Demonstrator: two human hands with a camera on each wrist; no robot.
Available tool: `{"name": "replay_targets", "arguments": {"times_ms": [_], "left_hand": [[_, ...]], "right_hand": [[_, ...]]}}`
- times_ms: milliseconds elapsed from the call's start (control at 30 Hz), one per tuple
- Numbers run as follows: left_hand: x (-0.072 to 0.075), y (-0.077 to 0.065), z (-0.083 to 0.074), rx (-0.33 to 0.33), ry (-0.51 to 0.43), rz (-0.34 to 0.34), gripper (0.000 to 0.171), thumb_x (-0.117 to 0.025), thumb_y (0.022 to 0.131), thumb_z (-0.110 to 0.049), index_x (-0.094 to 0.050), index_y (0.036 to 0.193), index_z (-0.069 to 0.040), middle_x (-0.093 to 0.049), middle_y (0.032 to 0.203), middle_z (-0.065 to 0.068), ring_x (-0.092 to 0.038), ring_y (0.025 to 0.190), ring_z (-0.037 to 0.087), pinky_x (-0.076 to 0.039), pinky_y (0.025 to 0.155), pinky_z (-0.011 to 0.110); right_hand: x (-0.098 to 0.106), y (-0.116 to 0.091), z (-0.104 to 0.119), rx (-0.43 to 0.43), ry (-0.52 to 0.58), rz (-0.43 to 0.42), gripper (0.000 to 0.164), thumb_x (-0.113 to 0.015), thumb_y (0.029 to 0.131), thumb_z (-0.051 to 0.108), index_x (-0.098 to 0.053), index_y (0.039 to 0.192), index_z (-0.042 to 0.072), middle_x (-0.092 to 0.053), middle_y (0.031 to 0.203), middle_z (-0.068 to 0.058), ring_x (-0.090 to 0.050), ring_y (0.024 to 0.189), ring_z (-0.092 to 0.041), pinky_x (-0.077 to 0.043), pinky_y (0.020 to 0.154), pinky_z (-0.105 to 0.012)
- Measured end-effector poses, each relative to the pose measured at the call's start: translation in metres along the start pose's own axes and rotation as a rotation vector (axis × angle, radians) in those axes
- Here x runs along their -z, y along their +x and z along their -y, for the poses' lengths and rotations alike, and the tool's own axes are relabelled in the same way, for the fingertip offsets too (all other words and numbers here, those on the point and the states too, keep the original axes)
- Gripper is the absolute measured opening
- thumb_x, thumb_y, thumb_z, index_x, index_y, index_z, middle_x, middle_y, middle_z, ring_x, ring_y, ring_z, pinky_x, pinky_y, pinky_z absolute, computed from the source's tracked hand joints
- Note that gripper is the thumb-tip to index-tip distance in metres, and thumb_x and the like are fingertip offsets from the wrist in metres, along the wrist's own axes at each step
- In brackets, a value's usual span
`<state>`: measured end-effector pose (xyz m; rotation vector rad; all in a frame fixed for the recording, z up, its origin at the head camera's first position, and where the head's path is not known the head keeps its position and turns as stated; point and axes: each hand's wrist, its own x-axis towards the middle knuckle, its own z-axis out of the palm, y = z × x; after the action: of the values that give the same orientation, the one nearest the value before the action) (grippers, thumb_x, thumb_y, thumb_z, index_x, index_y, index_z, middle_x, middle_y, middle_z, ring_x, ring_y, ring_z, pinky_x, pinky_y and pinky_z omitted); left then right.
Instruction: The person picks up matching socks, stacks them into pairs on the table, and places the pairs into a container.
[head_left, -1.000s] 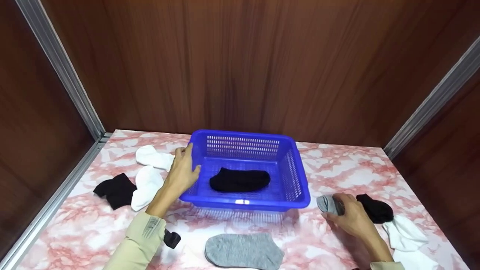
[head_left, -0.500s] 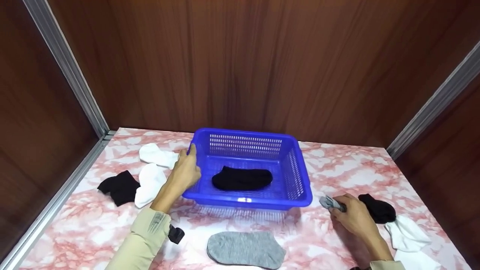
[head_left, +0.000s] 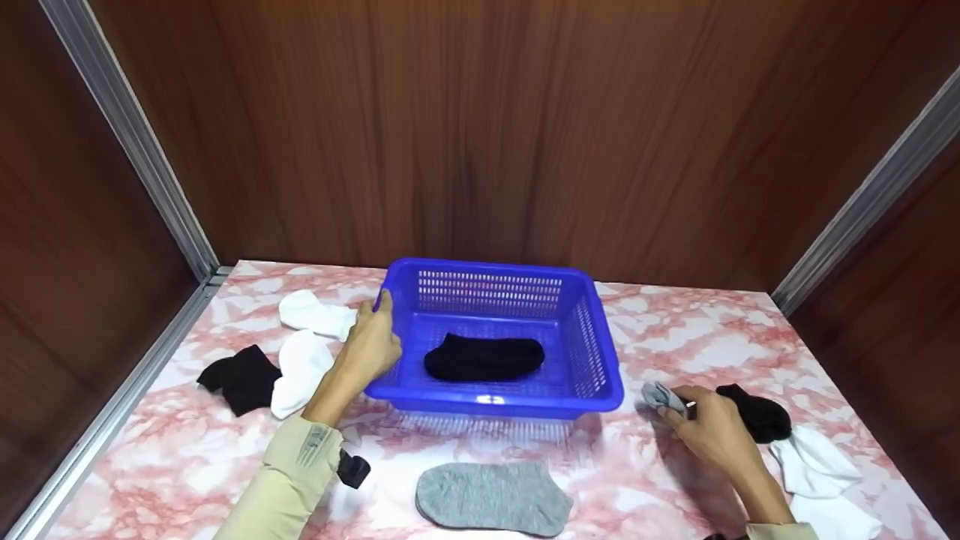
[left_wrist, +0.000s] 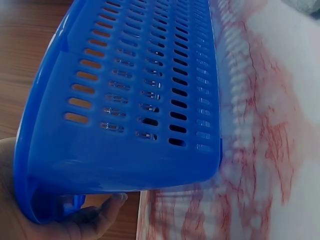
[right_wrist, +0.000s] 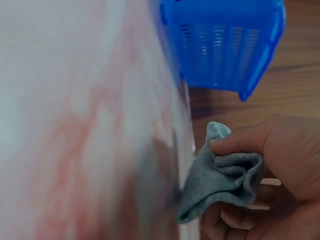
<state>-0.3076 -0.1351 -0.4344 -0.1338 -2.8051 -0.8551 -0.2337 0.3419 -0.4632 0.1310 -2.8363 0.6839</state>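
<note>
A blue plastic basket [head_left: 510, 409] with slotted walls stands mid-table, a black sock [head_left: 484, 358] lying flat on its floor. My left hand [head_left: 369, 341] grips the basket's left rim; in the left wrist view the fingers curl under that rim. To the right of the basket, my right hand [head_left: 709, 427] pinches a crumpled grey sock [right_wrist: 220, 175] between thumb and fingers, just above the table. Another grey sock [head_left: 493, 498] lies flat in front of the basket. Beside the right hand rests a bunched black sock [head_left: 756, 414].
White socks [head_left: 814, 461] lie at the right, near the right forearm. At the left are a white sock [head_left: 315, 313], a second one partly behind the left wrist, and a black sock [head_left: 244, 379]. Brown wood-grain panels [head_left: 487, 135] enclose the marbled table [head_left: 697, 337] at back and sides.
The grey sock in my right hand has gone from a rounded roll to a crumpled fold. My left hand has closed more firmly on the basket rim.
</note>
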Motion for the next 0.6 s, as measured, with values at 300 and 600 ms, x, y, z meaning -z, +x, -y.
{"name": "replay_targets", "arguments": {"times_ms": [300, 600], "left_hand": [[0.004, -0.001, 0.000, 0.020, -0.031, -0.023, 0.073, -0.057, 0.087, -0.006, -0.025, 0.152, 0.004, -0.039, 0.138, 0.036, -0.057, 0.113, 0.050, -0.051, 0.095, 0.056], [0.023, -0.020, -0.020, -0.066, 0.023, -0.225, 0.049, -0.061, 0.090, -0.016, -0.051, 0.137, -0.002, -0.045, 0.131, 0.024, -0.053, 0.115, 0.044, -0.050, 0.090, 0.057]], "right_hand": [[0.022, -0.008, 0.043, 0.065, -0.007, -0.071, 0.017, -0.076, 0.082, 0.017, -0.073, 0.099, 0.015, -0.065, 0.074, 0.005, -0.052, 0.062, -0.003, -0.042, 0.060, -0.021], [0.035, -0.029, 0.097, 0.224, 0.018, -0.170, 0.014, -0.079, 0.080, 0.012, -0.073, 0.091, 0.018, -0.059, 0.075, 0.011, -0.048, 0.064, -0.001, -0.042, 0.058, -0.019]]}}
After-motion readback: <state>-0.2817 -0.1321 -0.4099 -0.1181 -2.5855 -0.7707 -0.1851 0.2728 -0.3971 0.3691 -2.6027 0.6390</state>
